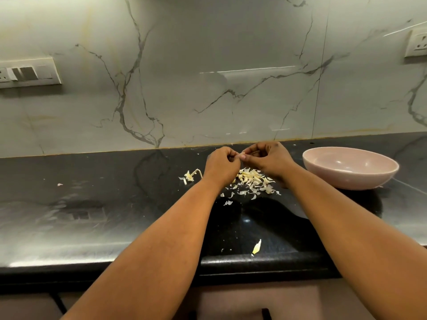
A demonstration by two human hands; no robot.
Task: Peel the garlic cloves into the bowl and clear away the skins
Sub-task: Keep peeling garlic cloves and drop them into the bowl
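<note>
My left hand [221, 164] and my right hand [268, 158] meet above the black counter, fingers curled, and together pinch a small pale garlic clove [241, 155] between their fingertips. Most of the clove is hidden by the fingers. Under the hands lies a pile of pale garlic skins [251, 181]. A garlic stem with bits of skin [191, 175] lies left of my left wrist. The pink bowl [351, 179] stands to the right of my right hand; I see nothing inside the part that shows.
A single skin piece [257, 247] lies near the counter's front edge, and a tiny scrap [59, 184] far left. The marble wall behind carries a switch plate [27, 73] at left and a socket [417, 42] at right.
</note>
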